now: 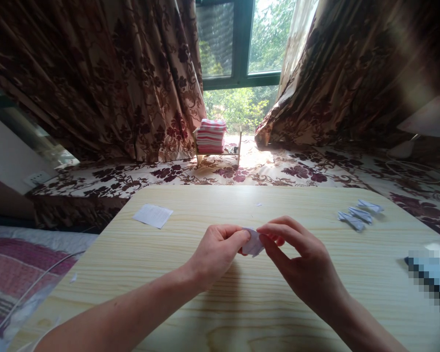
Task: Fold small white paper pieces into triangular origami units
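Note:
Both hands meet over the middle of a light wooden table (139, 274). Between them is a small piece of folded white paper (253, 243). My left hand (218, 252) pinches its left side with thumb and curled fingers. My right hand (297, 256) pinches its right side, fingers bent over the top. Most of the paper is hidden by the fingers.
A flat white paper slip (153, 215) lies at the table's far left. Three small folded paper pieces (359, 214) lie at the far right. A blurred-out object (430, 278) sits at the right edge. Behind are a flowered window seat, curtains and a stack of striped cloths (210, 135).

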